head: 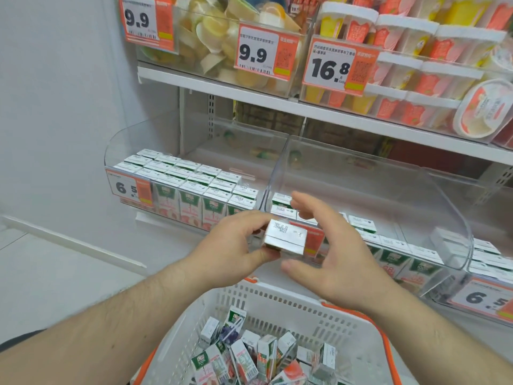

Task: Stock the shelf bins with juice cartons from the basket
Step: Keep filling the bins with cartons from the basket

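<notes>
Left hand: the left hand (233,245) grips a small juice carton (286,240) above the basket, thumb under its near lower edge and fingers curled over its far side.
Held carton: top face turned toward the camera, silver-white with a printed date code; it sits in front of the shelf bins, between the two hands.
Right hand: the right hand (333,251) is spread and relaxed just to the right of the held carton, fingers arched over it and thumb below; whether it touches the carton cannot be told.
Basket: a white plastic basket (277,304) with orange handles lies below the hands and holds a loose heap of juice cartons (249,359), tilted in many directions.
Left bin: a clear shelf bin (116,151) packed with upright cartons in neat rows (191,187); a price tag reading 6.5 (129,187) hangs on its front.
Middle bin: a clear bin (388,195) behind the hands, with cartons along its front (397,254) and bare space behind them.
Right bin tag: a second 6.5 price tag (483,298) at the right edge.
Upper shelf: clear bins of jelly cups (211,31) and lidded tubs (410,37), with price tags reading 9.9 (261,51) and 16.8 (336,65).
</notes>
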Demonstrator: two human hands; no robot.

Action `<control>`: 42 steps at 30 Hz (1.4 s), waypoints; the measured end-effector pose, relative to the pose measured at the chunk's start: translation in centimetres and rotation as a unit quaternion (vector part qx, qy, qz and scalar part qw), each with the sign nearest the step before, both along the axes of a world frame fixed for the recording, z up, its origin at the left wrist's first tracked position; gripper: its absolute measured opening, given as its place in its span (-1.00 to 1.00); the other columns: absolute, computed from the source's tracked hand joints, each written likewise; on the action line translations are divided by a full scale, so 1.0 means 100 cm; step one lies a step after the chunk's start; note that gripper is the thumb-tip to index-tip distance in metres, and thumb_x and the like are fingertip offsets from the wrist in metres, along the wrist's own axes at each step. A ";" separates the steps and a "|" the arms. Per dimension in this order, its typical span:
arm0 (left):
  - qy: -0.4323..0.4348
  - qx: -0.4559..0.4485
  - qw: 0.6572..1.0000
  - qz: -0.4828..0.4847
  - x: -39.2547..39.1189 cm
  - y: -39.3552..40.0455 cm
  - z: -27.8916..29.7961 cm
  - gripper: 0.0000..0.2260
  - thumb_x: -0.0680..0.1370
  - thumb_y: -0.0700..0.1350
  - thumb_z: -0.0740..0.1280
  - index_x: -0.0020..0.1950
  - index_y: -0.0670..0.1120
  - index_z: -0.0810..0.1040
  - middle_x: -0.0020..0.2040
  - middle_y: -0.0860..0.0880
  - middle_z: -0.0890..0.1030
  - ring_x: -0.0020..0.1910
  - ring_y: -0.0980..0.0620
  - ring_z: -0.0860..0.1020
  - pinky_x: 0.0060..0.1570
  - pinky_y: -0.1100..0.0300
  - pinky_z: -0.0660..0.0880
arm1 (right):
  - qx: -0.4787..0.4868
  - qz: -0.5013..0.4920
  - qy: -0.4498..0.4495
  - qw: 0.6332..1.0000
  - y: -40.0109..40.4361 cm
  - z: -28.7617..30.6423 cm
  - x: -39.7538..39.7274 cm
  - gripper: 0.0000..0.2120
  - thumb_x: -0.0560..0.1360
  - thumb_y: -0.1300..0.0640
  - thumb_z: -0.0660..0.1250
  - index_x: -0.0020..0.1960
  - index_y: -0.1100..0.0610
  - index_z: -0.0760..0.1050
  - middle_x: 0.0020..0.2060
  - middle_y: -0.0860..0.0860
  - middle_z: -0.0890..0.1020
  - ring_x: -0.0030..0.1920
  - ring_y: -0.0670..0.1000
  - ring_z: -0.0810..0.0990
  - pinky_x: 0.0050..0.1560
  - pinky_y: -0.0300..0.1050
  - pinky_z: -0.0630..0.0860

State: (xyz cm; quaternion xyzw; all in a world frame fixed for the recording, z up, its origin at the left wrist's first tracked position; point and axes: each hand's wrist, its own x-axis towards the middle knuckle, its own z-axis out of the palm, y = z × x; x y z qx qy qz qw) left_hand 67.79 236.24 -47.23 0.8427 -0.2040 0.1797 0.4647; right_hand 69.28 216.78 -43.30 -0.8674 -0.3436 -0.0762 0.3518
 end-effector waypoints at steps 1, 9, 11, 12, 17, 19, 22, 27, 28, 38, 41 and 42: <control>-0.010 0.004 1.000 0.006 0.002 0.002 0.001 -0.62 0.44 0.02 0.42 0.23 0.21 0.46 0.10 0.22 0.56 0.07 0.17 0.56 0.07 0.21 0.49 | -0.033 0.011 -0.042 0.998 0.007 0.005 0.003 -0.29 0.29 -0.15 0.38 0.42 -0.13 0.33 0.28 -0.15 0.51 0.27 -0.14 0.45 0.27 -0.17 0.39; -0.019 0.103 0.962 0.254 0.018 0.030 0.016 -0.44 0.51 0.06 0.32 0.50 0.06 0.30 0.42 0.05 0.40 0.42 0.07 0.27 0.41 0.12 0.20 | -0.013 -0.085 -0.081 0.993 0.070 0.074 0.039 -0.62 0.47 0.18 0.41 0.28 0.06 0.50 0.12 -0.03 0.60 0.14 -0.01 0.54 0.23 -0.11 0.44; 0.097 0.225 0.926 0.287 0.020 0.035 0.010 -0.32 0.54 0.12 0.26 0.58 0.12 0.02 0.59 -0.01 0.07 0.56 -0.03 -0.03 0.50 -0.03 -0.03 | -0.083 -0.106 -0.074 0.988 0.092 0.092 0.058 -0.53 0.49 0.22 0.36 0.38 0.15 0.40 0.21 0.08 0.56 0.24 0.10 0.49 0.29 -0.01 0.41; 0.145 0.269 0.909 0.284 0.022 0.037 0.006 -0.29 0.54 0.15 0.23 0.58 0.14 -0.08 0.60 -0.01 -0.09 0.56 -0.07 -0.17 0.50 -0.07 -0.13 | -0.130 -0.112 -0.078 0.982 0.104 0.098 0.069 -0.57 0.49 0.23 0.33 0.34 0.20 0.42 0.18 0.14 0.56 0.23 0.17 0.49 0.23 0.02 0.44; 0.232 0.334 0.878 0.252 0.027 0.041 -0.008 -0.19 0.54 0.13 0.22 0.57 0.09 -0.29 0.55 -0.07 -0.38 0.49 -0.16 -0.44 0.49 -0.19 -0.23 | -0.297 -0.156 -0.057 0.940 0.151 0.095 0.109 -0.96 0.46 0.25 0.28 -0.14 0.15 0.44 -0.25 0.08 0.51 -0.19 0.17 0.51 -0.26 -0.13 0.37; 0.238 0.325 0.881 0.247 0.027 0.040 -0.009 -0.18 0.53 0.11 0.23 0.57 0.06 -0.28 0.54 -0.08 -0.40 0.47 -0.17 -0.46 0.49 -0.17 -0.24 | -0.330 -0.171 -0.064 0.926 0.160 0.086 0.119 -0.89 0.49 0.28 0.27 -0.18 0.16 0.37 -0.31 0.07 0.44 -0.29 0.11 0.46 -0.28 -0.12 0.37; 0.238 0.322 0.884 0.241 0.027 0.040 -0.007 -0.18 0.53 0.11 0.23 0.57 0.04 -0.28 0.54 -0.10 -0.41 0.47 -0.18 -0.47 0.49 -0.16 -0.25 | -0.389 -0.165 -0.047 0.905 0.173 0.072 0.134 -0.82 0.48 0.32 0.26 -0.27 0.18 0.35 -0.32 0.08 0.45 -0.37 0.05 0.44 -0.31 -0.11 0.42; 0.244 0.315 0.887 0.233 0.028 0.041 -0.006 -0.18 0.54 0.09 0.23 0.57 0.03 -0.30 0.53 -0.11 -0.43 0.45 -0.18 -0.49 0.47 -0.13 -0.28 | -0.461 -0.140 0.104 0.870 0.188 0.060 0.150 -0.80 0.55 0.33 0.28 0.15 0.39 0.50 0.11 0.29 0.56 -0.16 0.23 0.68 -0.08 0.11 0.65; 0.245 0.312 0.888 0.233 0.029 0.040 -0.007 -0.17 0.53 0.08 0.24 0.57 0.02 -0.30 0.53 -0.11 -0.43 0.45 -0.18 -0.50 0.47 -0.11 -0.29 | -0.472 -0.137 0.134 0.861 0.190 0.057 0.152 -0.70 0.57 0.34 0.26 0.29 0.40 0.43 0.29 0.29 0.46 -0.02 0.25 0.67 0.03 0.14 0.63; 0.255 0.290 0.890 0.244 0.033 0.034 -0.008 -0.16 0.52 0.07 0.25 0.57 0.01 -0.28 0.52 -0.14 -0.42 0.44 -0.21 -0.51 0.46 -0.13 -0.28 | -0.342 -0.142 0.280 0.886 0.190 0.039 0.152 -0.35 0.51 0.57 -0.01 0.56 0.26 0.05 0.57 0.20 -0.03 0.51 0.38 0.06 0.19 0.33 0.46; 0.240 0.251 0.903 0.253 0.034 0.033 -0.006 -0.19 0.51 0.07 0.28 0.57 0.01 -0.19 0.56 -0.08 -0.30 0.49 -0.19 -0.43 0.46 -0.16 -0.22 | -0.345 -0.136 0.278 0.886 0.189 0.039 0.148 -0.42 0.53 0.52 0.06 0.52 0.29 0.14 0.54 0.25 0.09 0.44 0.42 0.22 0.16 0.31 0.51; 0.229 0.235 0.909 0.257 0.034 0.032 -0.005 -0.21 0.50 0.07 0.29 0.57 0.01 -0.14 0.56 -0.07 -0.23 0.50 -0.17 -0.37 0.46 -0.15 -0.18 | -0.349 -0.128 0.275 0.887 0.190 0.040 0.143 -0.50 0.55 0.47 0.11 0.48 0.33 0.22 0.50 0.29 0.20 0.39 0.40 0.32 0.19 0.25 0.51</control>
